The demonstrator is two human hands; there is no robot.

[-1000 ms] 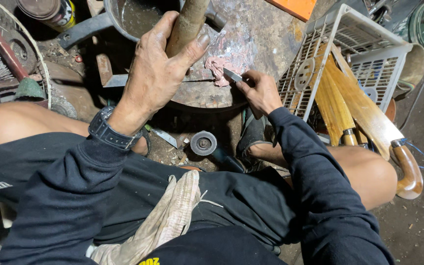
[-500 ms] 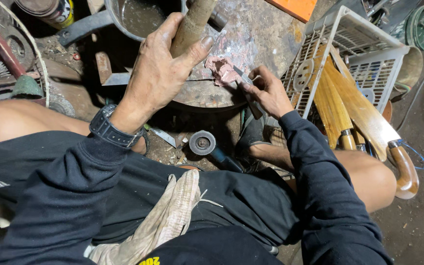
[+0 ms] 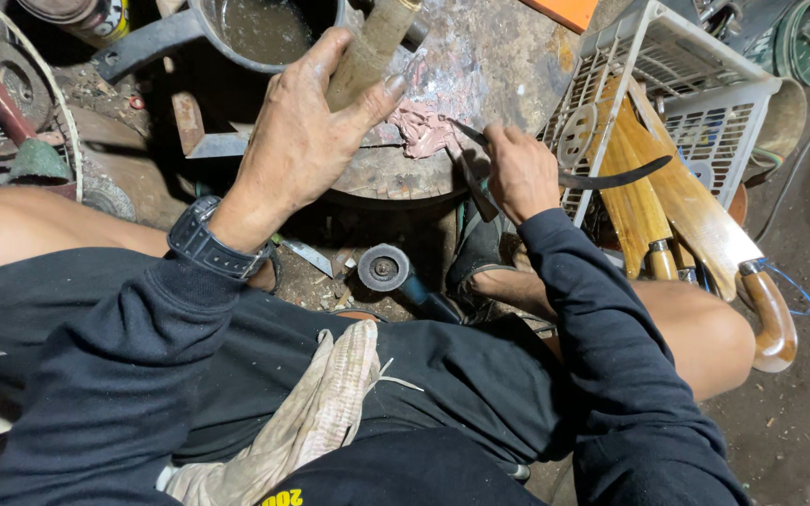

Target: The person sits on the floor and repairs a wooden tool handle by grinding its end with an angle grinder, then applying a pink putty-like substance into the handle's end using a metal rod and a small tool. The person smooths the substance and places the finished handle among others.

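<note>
Clenched around a tan wooden handle [image 3: 367, 52], the left hand [image 3: 307, 141] keeps it upright over the round wooden block [image 3: 386, 173]. Just beside it, the right hand [image 3: 517, 173] grasps a thin dark blade [image 3: 466, 169] whose tip touches a pinkish lump [image 3: 424, 131] near the block's right edge. A white plastic crate [image 3: 696, 103] of wooden-handled tools crowds the right side; a grinder [image 3: 386, 269] lies below the block.

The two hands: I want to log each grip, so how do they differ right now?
The left hand wraps fully around a thick tan wooden handle held upright; the right hand pinches a thin dark metal tool held low, its tip in the pinkish paste. The left hand's wrist carries a black watch; the right hand's wrist is covered by a dark sleeve. Both hands are bare, over the round work block.
</note>
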